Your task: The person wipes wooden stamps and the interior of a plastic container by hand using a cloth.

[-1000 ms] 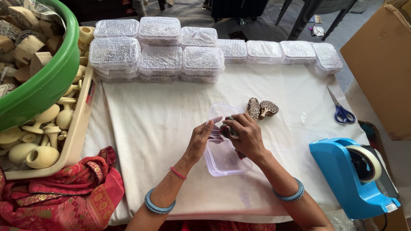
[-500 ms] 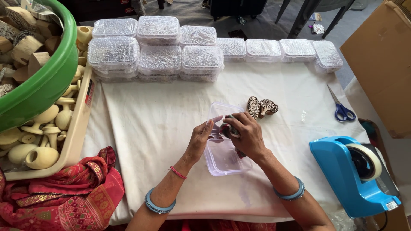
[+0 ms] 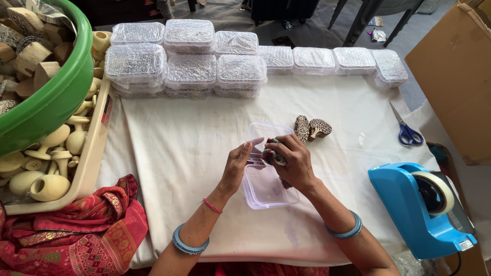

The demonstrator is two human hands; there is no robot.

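The right hand (image 3: 292, 162) pinched a small patterned block (image 3: 272, 153) over a clear plastic box (image 3: 266, 186). The left hand (image 3: 239, 164) touched the box's open lid (image 3: 263, 132), fingers loosely curled. Two carved stamps (image 3: 312, 128) lay nearby.

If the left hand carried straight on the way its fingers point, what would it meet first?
Probably the raised lid of the clear plastic box, which the left hand already nearly touches; depth is unclear.

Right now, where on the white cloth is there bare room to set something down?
Bare cloth lies between the cream tray of wooden pieces and the left hand, and between the carved wooden blocks, the blue-handled scissors and the blue tape dispenser. Crowded: the back edge with its bubble-wrapped clear boxes, and the open clear plastic box under the right hand.
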